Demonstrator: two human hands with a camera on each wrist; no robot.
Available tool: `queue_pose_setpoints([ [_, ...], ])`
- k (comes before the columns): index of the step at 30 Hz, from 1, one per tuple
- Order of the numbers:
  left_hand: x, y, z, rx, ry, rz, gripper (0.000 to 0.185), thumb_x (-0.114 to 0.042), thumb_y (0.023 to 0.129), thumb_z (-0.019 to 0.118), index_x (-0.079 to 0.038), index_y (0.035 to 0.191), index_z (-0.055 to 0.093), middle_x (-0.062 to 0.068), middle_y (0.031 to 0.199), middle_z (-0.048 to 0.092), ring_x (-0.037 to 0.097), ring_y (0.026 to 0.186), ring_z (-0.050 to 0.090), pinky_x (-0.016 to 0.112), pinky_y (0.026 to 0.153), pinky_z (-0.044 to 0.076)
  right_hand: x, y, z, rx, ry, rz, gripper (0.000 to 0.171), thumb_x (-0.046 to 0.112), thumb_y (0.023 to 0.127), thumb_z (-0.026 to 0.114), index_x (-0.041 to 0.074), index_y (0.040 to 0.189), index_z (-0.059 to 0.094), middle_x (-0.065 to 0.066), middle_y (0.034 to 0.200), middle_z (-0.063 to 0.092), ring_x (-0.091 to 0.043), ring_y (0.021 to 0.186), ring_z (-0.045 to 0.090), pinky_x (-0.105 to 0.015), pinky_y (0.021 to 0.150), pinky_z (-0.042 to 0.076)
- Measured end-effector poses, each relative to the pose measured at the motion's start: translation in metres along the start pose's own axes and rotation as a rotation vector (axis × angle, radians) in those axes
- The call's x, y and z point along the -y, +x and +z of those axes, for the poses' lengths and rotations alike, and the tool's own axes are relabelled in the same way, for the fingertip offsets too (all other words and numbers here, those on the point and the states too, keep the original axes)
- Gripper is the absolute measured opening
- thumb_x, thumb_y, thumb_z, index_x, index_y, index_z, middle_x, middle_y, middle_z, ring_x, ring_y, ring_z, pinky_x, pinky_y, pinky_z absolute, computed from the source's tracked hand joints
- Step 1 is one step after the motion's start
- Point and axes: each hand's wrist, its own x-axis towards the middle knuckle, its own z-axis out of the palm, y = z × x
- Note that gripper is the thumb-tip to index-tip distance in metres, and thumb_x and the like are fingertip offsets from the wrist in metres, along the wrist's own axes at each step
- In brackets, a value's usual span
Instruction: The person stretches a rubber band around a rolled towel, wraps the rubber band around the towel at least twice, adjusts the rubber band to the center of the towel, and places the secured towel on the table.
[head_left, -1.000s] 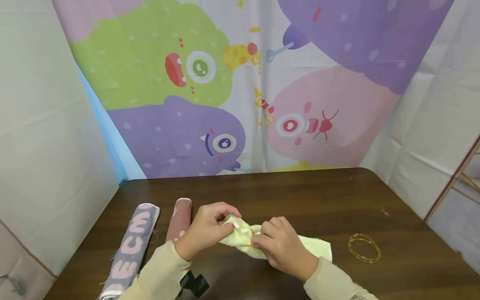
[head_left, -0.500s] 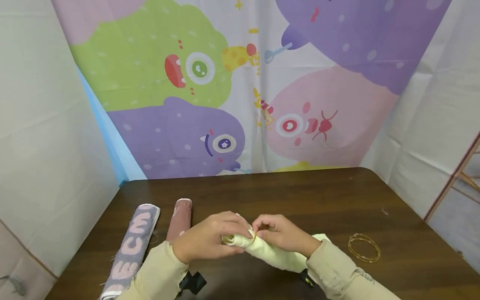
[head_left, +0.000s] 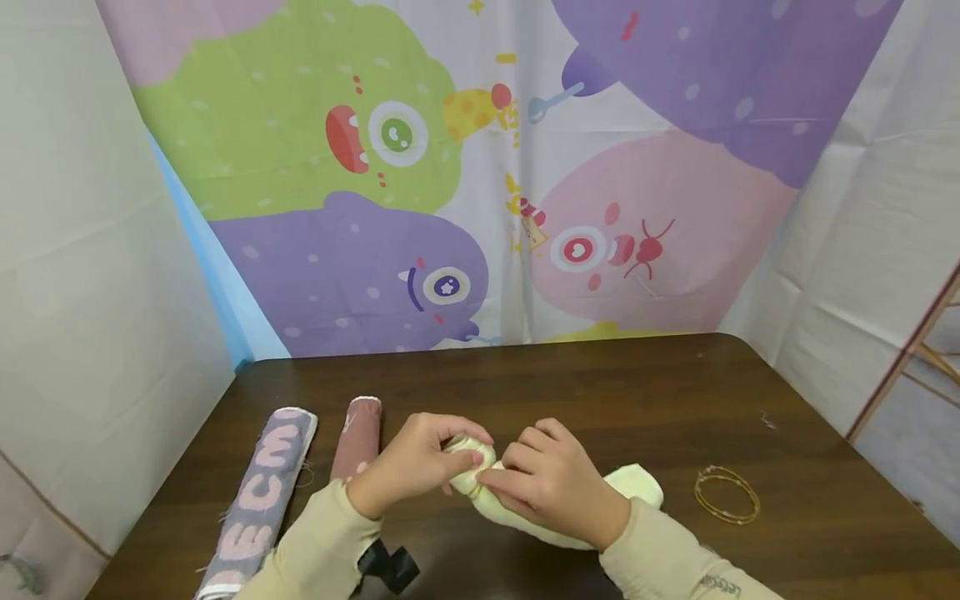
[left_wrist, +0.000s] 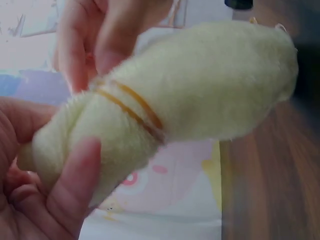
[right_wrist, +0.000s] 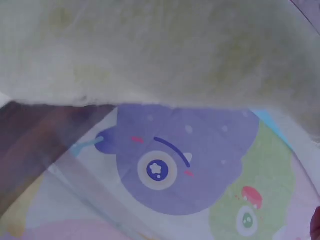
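Pale yellow rolled terry towel [head_left: 570, 518] lies across the near middle of the dark brown wooden bench [head_left: 600, 392], its free end pointing to about four o'clock. Your left hand [head_left: 408, 467] curls round its ten-o'clock end, and your right hand [head_left: 551, 483] pinches the roll just beside it, fingers curled over the top. A second ago the cloth was a loose, crumpled bunch between your hands. Half a second ago you were working at its end. Now it is a tight tube with a thin tan rubber band [left_wrist: 131, 107] wound round it near the left end, so I judge the binding of this roll done or nearly so.

From your head camera the band shows only as a faint line between your hands. The left wrist view shows it plainly: two turns biting into the pile, your left thumb [left_wrist: 75, 185] pressed on the short end. The right wrist view gives only the towel's fuzzy underside [right_wrist: 160, 50] and the cartoon monster backdrop [right_wrist: 165, 170] beyond.

At nine o'clock from the towel lie a rolled dusty-pink towel [head_left: 358, 437] and, farther out, a rolled grey towel with pink letters [head_left: 258, 500]. At three o'clock, well apart, lie spare tan rubber bands [head_left: 726, 494].
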Motion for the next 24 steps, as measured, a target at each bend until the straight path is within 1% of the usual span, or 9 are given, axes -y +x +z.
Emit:
queue_pose_setpoints([
  [2, -0.002, 0.001, 0.0, -0.001, -0.03, -0.027, 0.015, 0.005, 0.084, 0.062, 0.004, 0.096, 0.07, 0.006, 0.07, 0.065, 0.008, 0.047, 0.051, 0.028, 0.039, 0.047, 0.001, 0.001, 0.001, -0.003, -0.053, -0.01, 0.03, 0.018, 0.097, 0.048, 0.019, 0.082, 0.074, 0.007, 0.064, 0.052, -0.012, 0.059, 0.045, -0.029, 0.063, 0.041],
  [5, -0.003, 0.002, 0.001, -0.005, -0.063, -0.049, 0.016, 0.006, 0.082, 0.06, 0.004, 0.094, 0.07, 0.004, 0.068, 0.064, 0.008, 0.048, 0.051, 0.023, 0.04, 0.045, 0.002, 0.004, 0.0, 0.008, -0.088, -0.01, 0.03, 0.018, 0.098, 0.048, 0.018, 0.08, 0.073, 0.006, 0.062, 0.049, -0.013, 0.058, 0.043, -0.029, 0.062, 0.039],
  [8, -0.002, 0.003, 0.001, 0.0, -0.074, -0.054, 0.013, 0.005, 0.083, 0.061, 0.004, 0.091, 0.07, 0.003, 0.067, 0.063, 0.008, 0.05, 0.051, 0.023, 0.04, 0.046, 0.003, 0.01, -0.002, 0.046, -0.107, -0.006, 0.03, 0.018, 0.098, 0.049, 0.018, 0.077, 0.071, 0.006, 0.061, 0.046, -0.013, 0.06, 0.042, -0.029, 0.063, 0.037],
  [11, 0.001, 0.002, -0.001, 0.016, -0.062, -0.039, 0.009, 0.003, 0.083, 0.062, 0.004, 0.088, 0.069, 0.001, 0.066, 0.062, 0.007, 0.049, 0.051, 0.026, 0.04, 0.047, 0.005, 0.015, -0.002, 0.078, -0.113, -0.006, 0.032, 0.015, 0.098, 0.048, 0.018, 0.073, 0.068, 0.006, 0.061, 0.046, -0.013, 0.06, 0.041, -0.029, 0.064, 0.036],
  [14, 0.003, 0.001, -0.002, 0.028, -0.049, -0.019, 0.007, 0.003, 0.084, 0.062, 0.004, 0.085, 0.069, -0.001, 0.062, 0.059, 0.006, 0.047, 0.049, 0.026, 0.04, 0.047, 0.007, 0.016, -0.001, 0.109, -0.096, 0.006, 0.032, 0.015, 0.097, 0.046, 0.019, 0.071, 0.065, 0.006, 0.062, 0.046, -0.013, 0.06, 0.039, -0.029, 0.065, 0.035],
  [19, 0.005, 0.001, 0.002, 0.036, -0.05, 0.01, 0.008, 0.005, 0.082, 0.062, 0.004, 0.083, 0.069, -0.001, 0.061, 0.06, 0.004, 0.043, 0.047, 0.023, 0.039, 0.044, 0.008, 0.017, -0.002, 0.184, -0.012, 0.031, 0.021, 0.018, 0.089, 0.054, 0.021, 0.072, 0.065, 0.008, 0.068, 0.05, -0.012, 0.063, 0.04, -0.029, 0.067, 0.035],
  [22, 0.006, 0.0, 0.004, 0.03, -0.065, -0.003, 0.008, 0.005, 0.081, 0.062, 0.004, 0.084, 0.07, 0.0, 0.061, 0.06, 0.006, 0.041, 0.048, 0.025, 0.039, 0.044, 0.008, 0.018, -0.003, 0.251, 0.053, 0.047, 0.015, 0.02, 0.086, 0.059, 0.021, 0.071, 0.063, 0.008, 0.07, 0.05, -0.012, 0.064, 0.039, -0.029, 0.068, 0.035],
  [24, 0.006, -0.001, 0.003, 0.001, -0.069, -0.01, 0.007, 0.005, 0.08, 0.064, 0.005, 0.085, 0.069, 0.001, 0.063, 0.061, 0.007, 0.043, 0.049, 0.027, 0.038, 0.045, 0.009, 0.017, -0.005, 0.288, 0.058, 0.047, 0.015, 0.021, 0.084, 0.061, 0.021, 0.07, 0.06, 0.008, 0.07, 0.05, -0.012, 0.064, 0.04, -0.029, 0.068, 0.035],
])
